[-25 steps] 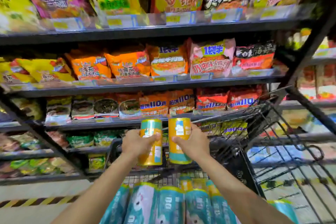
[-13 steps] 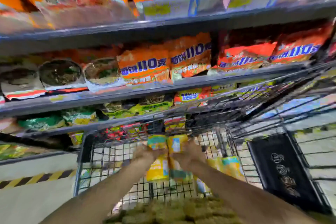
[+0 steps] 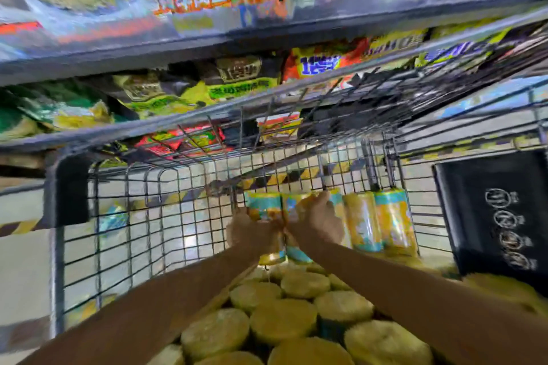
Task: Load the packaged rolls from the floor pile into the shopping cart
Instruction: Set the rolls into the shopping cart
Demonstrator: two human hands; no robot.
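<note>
Both my arms reach deep into the wire shopping cart (image 3: 56, 246). My left hand (image 3: 250, 232) grips a yellow and teal packaged roll (image 3: 262, 206), held upright near the cart's far wall. My right hand (image 3: 317, 221) grips a second packaged roll (image 3: 296, 252) right beside the first. Just to their right, several more rolls (image 3: 376, 221) stand upright against the far wall. Near me, many rolls (image 3: 281, 320) stand packed on end, showing round yellow tops.
Store shelves (image 3: 207, 44) loaded with instant noodle packs rise behind the cart. A black panel (image 3: 495, 216) with white characters is at the cart's right side. Tiled floor with a yellow and black stripe (image 3: 23, 225) shows through the mesh.
Both hands have lowered the two rolls from above the cart rim down inside it, toward the far wall. The view has tilted downward and closer.
</note>
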